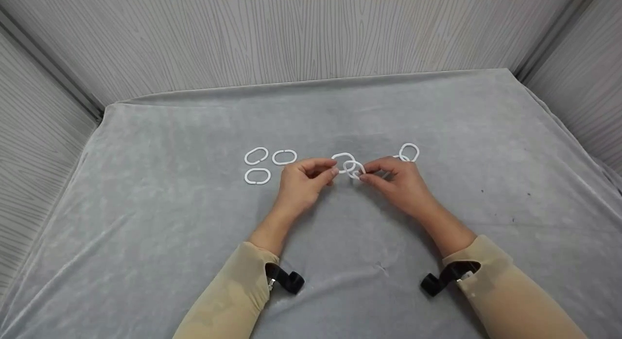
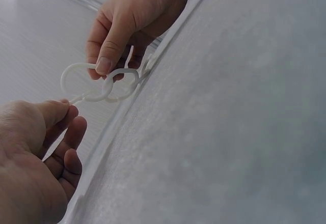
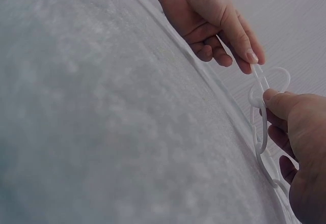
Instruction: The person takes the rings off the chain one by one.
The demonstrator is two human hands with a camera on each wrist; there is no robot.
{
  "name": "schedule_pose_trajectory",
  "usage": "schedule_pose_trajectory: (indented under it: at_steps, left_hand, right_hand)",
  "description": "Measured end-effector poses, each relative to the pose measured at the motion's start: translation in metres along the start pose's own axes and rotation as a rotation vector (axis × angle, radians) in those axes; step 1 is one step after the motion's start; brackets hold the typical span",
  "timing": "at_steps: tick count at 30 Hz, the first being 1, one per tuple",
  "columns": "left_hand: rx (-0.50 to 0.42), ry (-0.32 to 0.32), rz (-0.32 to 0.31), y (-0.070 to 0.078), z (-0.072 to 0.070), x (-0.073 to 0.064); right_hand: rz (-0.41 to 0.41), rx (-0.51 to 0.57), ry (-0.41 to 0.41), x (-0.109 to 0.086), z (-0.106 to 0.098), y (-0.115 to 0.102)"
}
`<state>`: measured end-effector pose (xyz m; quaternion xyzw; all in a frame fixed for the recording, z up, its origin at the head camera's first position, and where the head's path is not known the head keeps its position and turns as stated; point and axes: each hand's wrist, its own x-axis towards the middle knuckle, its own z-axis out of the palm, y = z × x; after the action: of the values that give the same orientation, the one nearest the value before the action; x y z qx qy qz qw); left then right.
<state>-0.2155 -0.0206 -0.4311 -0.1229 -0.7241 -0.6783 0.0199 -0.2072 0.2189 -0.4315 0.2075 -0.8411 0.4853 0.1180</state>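
Note:
My left hand (image 1: 300,186) pinches the end of a white plastic oval chain link (image 1: 343,154) between thumb and forefinger. Just to its right, my right hand (image 1: 402,186) pinches another white link (image 1: 360,164) that hooks through the first. In the right wrist view, more joined links (image 3: 264,132) hang below the right fingertips as a short chain. The far end of the chain, a link (image 1: 409,144), shows beyond the right hand on the cloth. Part of the chain is hidden behind that hand.
Three loose white links lie left of the left hand: one at the back (image 1: 246,158), one beside it (image 1: 284,164), one in front (image 1: 257,169). Grey cloth (image 1: 340,261) covers the table. Wood-patterned panels (image 1: 311,38) stand behind and at both sides.

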Motion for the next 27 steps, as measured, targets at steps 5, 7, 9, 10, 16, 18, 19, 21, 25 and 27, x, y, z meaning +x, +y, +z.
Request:
schedule_pose_trajectory:
  at_steps: [5,7,9,10,16,18,19,21,25,27]
  left_hand:
    - [0.0,0.002,0.006,0.0007,0.0001,-0.0002]
    - [0.0,0.001,0.007,0.0009,0.0003,-0.0003]
    - [0.003,0.001,0.006,0.0008,0.0006,-0.0002]
    - [0.006,0.001,0.002,0.0012,0.0006,-0.0004]
    - [0.034,0.009,-0.011,0.0038,0.0003,-0.001]
    - [0.035,0.011,-0.008,0.0036,0.0003,-0.0007]
    - [0.035,0.012,-0.007,0.0033,0.0003,-0.0006]
    - [0.034,0.012,-0.003,0.003,0.0003,-0.0005]
    - [0.026,0.015,0.002,0.0029,0.0005,-0.0005]
    - [0.022,0.016,0.004,0.0031,0.0005,-0.0005]
  right_hand:
    - [-0.01,-0.012,0.001,0.0001,-0.0005,0.0002]
    - [-0.008,-0.012,0.001,0.0002,-0.0006,0.0]
    - [-0.006,-0.008,-0.001,0.0002,-0.0009,-0.0005]
    - [-0.003,-0.006,-0.003,0.0002,-0.001,-0.0007]
    - [0.005,-0.002,-0.004,-0.0001,-0.0007,-0.0012]
    - [0.004,-0.002,-0.003,-0.0001,-0.0005,-0.0011]
    - [0.003,-0.001,-0.002,0.0,-0.0004,-0.0011]
    - [-0.001,0.0,0.0,0.0,-0.0003,-0.0008]
    - [-0.012,0.0,0.001,0.0001,-0.0003,-0.0002]
    - [-0.013,0.001,-0.002,0.0001,-0.0006,-0.0003]
